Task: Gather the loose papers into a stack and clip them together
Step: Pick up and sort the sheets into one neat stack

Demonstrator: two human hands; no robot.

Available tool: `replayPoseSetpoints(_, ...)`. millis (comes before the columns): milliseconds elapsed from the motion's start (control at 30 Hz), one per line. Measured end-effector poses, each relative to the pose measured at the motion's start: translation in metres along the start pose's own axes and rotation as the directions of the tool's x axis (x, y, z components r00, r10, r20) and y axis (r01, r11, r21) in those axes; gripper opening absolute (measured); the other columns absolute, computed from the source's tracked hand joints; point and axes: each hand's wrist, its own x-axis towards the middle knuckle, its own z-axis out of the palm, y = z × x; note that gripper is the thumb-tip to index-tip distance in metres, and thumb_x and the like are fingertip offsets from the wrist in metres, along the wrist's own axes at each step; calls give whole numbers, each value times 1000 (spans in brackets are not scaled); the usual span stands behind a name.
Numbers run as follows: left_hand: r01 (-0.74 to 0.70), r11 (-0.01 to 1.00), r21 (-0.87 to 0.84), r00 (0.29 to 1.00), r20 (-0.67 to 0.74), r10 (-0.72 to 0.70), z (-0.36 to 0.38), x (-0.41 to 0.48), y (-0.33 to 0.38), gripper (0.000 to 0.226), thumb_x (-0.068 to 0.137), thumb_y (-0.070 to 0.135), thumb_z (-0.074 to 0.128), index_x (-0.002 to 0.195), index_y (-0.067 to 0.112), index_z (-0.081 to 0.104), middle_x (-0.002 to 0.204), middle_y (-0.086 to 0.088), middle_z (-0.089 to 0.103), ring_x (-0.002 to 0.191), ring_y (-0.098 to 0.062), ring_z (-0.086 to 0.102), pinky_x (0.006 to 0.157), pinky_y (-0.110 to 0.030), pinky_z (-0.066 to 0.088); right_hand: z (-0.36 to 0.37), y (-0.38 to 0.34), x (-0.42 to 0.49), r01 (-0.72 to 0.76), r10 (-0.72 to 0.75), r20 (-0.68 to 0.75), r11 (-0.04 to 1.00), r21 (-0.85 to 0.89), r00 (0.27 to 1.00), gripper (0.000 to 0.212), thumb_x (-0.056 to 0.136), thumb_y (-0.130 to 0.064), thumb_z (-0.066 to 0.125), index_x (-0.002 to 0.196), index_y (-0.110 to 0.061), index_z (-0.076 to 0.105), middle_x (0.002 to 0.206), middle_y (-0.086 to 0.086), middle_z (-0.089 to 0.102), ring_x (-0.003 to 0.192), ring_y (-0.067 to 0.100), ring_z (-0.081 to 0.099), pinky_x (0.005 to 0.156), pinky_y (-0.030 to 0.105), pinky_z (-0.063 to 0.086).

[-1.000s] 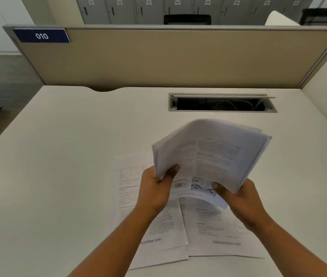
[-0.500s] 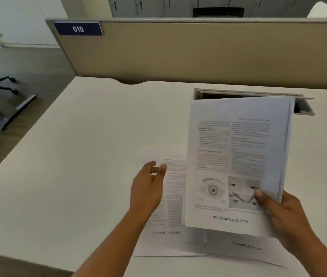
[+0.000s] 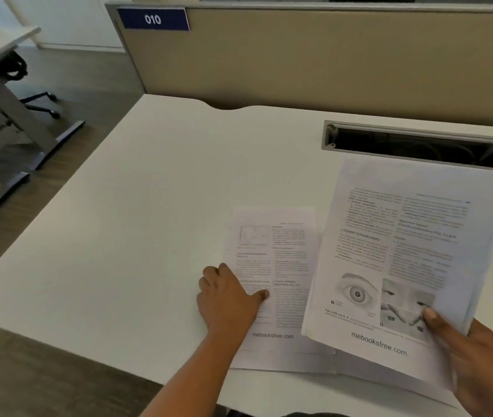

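- Head view, nearest to us: our right hand (image 3: 477, 359) sits over the counter's near edge toward the right corner, closed on the lower right corner of a bundle of papers (image 3: 413, 260), the thumb pressed flat on the printed top page beside a picture of an eye.
- We hold that bundle lifted and tilted, its lower edge just above the sheets beneath, its top edge reaching to the front of the cable slot.
- Our left hand (image 3: 228, 299) lies palm down on the left edge of a loose sheet (image 3: 275, 266), the thumb stretched out across the print and the fingers curled at the sheet's margin; it pins the sheet rather than gripping it, and we cannot tell whether the fingertips are under the paper's edge.
- That loose sheet lies flat on the white counter (image 3: 137, 224), near the near edge and right of the middle, just left of the raised bundle and partly covered by it.
- More paper edges (image 3: 284, 364) show beneath it along its lower side, close to the counter's near edge; we cannot count them.
- Farther back, toward the far right corner, a grey-framed cable slot (image 3: 413, 145) is open in the counter.
- Along the far edge stands a beige divider panel (image 3: 329, 64), with a blue plate (image 3: 153, 18) reading 010 at its upper left.
- Past the counter's left edge we see a dark floor with another desk's leg (image 3: 13, 115) and a chair base (image 3: 40, 103).
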Motion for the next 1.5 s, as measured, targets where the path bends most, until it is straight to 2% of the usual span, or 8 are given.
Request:
replayPoseSetpoints(433, 65, 992, -105, 998, 25, -63, -18, 42, 15, 96, 56, 59, 88, 125, 11, 44, 128, -11, 51, 119, -28, 51, 96, -39, 47, 12, -15, -3, 34, -34, 7, 999, 3, 999, 15, 92, -4, 57, 94, -16, 66, 64, -11, 76, 54, 5, 71, 46, 17, 54)
replayPoseSetpoints(567, 73, 983, -170, 997, 31, -69, -24, 50, 14, 77, 58, 51, 89, 113, 16, 49, 111, -4, 67, 103, -26, 66, 87, -41, 55, 11, -15, -3, 24, -25, 12, 999, 36, 1000, 11, 90, -8, 60, 93, -17, 66, 67, -11, 76, 55, 7, 71, 46, 19, 55)
replayPoseSetpoints(733, 53, 931, -360, 999, 26, -47, -31, 51, 8, 20, 82, 35, 76, 89, 19, 66, 93, 4, 76, 76, -19, 69, 67, -34, 58, 7, -16, -3, 9, -8, -27, 999, 31, 1000, 18, 75, -20, 67, 93, -18, 67, 75, -12, 77, 56, 10, 72, 51, 21, 58)
replayPoseSetpoints(900, -22, 873, -487, 999, 23, 38, -34, 50, -1, 16, 86, 35, 74, 92, 20, 70, 88, 12, 71, 79, -16, 72, 71, -38, 63, 2, -15, -4, -14, 15, -33, 999, 37, 999, 41, 57, -32, 76, 95, -18, 68, 98, 5, 76, 75, 30, 72, 67, 36, 57)
replayPoseSetpoints(1133, -90, 863, -498, 996, -69, 64, -40, 49, -16, 33, 103, 37, 45, 94, 20, 72, 84, 5, 75, 71, -15, 70, 60, -31, 59, 0, -15, -3, 21, -21, -9, 1000, 8, 1000, 65, 36, -46, 89, 91, -19, 68, 84, 1, 79, 58, 12, 73, 51, 25, 59)
replayPoseSetpoints(1267, -161, 874, -458, 976, -207, 72, -57, 50, -27, 34, 103, 38, 45, 111, 20, 73, 98, -1, 74, 82, -19, 69, 68, -32, 56, -1, -22, -4, 21, -20, -9, 998, 59, 1000, 15, 82, -19, 70, 97, -15, 67, 85, -1, 78, 73, 26, 71, 49, 21, 57)
replayPoseSetpoints(1433, -133, 633, -763, 991, -116, 67, -101, 38, -26, 20, 98, 27, 60, 89, 22, 77, 80, 3, 80, 75, -19, 77, 66, -35, 61, 0, -19, 2, 36, -39, -42, 996, -76, 998, 75, 37, -63, 87, 93, -16, 70, 80, -6, 79, 71, 20, 76, 59, 28, 60)
replayPoseSetpoints(1500, -74, 477, -876, 995, -31, 98, -124, 25, -20, 16, 97, 24, 63, 91, 20, 77, 84, 2, 81, 77, -19, 78, 65, -32, 61, 0, -18, 10, 47, -51, -45, 996, -81, 998, 43, 66, -48, 81, 94, -17, 69, 74, -7, 78, 80, 31, 74, 67, 34, 56)
